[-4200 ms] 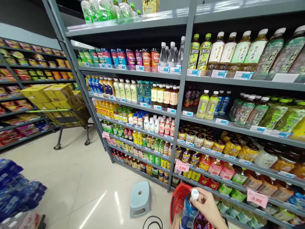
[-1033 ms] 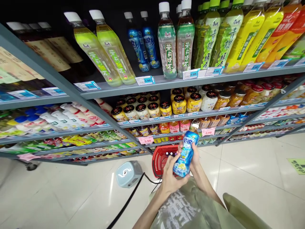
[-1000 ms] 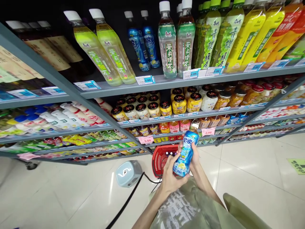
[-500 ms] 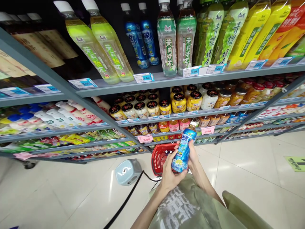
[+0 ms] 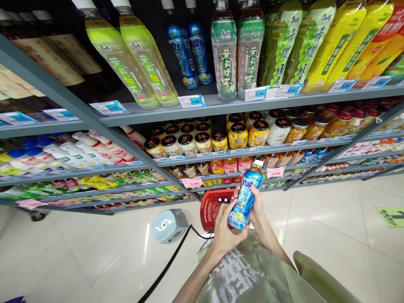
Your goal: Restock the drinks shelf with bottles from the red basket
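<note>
Because its printed front is turned up toward the wearer, the blue-labelled plastic bottle with a white cap (image 5: 244, 200) seems held so that the label can be seen. It is tilted in front of the body, cap pointing toward the shelves. The left hand (image 5: 225, 229) has its grip curved around the lower side, and the right hand (image 5: 256, 204) is closed along the other side, higher up; each grip is open only as wide as the bottle needs. Two hands probably keep it steady. Just beyond stands a red perforated plastic basket (image 5: 206, 210), perhaps placed there to be within easy reach. A pale blue plastic stool (image 5: 170, 225) is near it, on the glossy cream tiled floor (image 5: 110, 252), which reflects the lights. Grey metal shelves (image 5: 148, 118) of drinks and jars fill the shop's background.
</note>
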Demonstrator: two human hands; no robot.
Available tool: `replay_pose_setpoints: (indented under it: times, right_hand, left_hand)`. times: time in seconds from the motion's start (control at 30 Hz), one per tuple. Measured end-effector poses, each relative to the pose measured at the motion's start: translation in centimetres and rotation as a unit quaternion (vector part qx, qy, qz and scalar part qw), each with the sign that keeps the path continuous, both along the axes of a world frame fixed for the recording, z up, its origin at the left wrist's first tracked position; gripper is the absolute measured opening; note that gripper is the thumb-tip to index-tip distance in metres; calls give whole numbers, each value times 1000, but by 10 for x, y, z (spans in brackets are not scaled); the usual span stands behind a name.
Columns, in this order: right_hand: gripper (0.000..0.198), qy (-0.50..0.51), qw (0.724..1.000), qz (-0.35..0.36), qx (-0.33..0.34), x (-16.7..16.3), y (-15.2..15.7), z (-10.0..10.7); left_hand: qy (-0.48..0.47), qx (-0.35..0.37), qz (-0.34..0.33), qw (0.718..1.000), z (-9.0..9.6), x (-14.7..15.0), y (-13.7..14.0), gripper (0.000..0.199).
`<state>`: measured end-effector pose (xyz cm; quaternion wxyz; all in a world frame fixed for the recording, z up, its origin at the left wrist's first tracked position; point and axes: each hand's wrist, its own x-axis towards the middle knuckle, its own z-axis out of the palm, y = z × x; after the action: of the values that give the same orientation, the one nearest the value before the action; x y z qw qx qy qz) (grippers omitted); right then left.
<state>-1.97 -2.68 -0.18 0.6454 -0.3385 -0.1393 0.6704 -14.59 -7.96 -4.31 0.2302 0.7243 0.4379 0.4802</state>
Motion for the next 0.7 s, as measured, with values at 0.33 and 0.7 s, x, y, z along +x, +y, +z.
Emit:
replay_pose_setpoints:
  times: [0.33,0.7]
  right_hand:
    - [55,10,999,33,0,2,3,-8]
    - [54,-57,998,10,18,2,3,-9]
  left_hand:
    - [54,108,71,990,-2,-4,1,62]
    - [35,85,61,994,-1,-2,3,67]
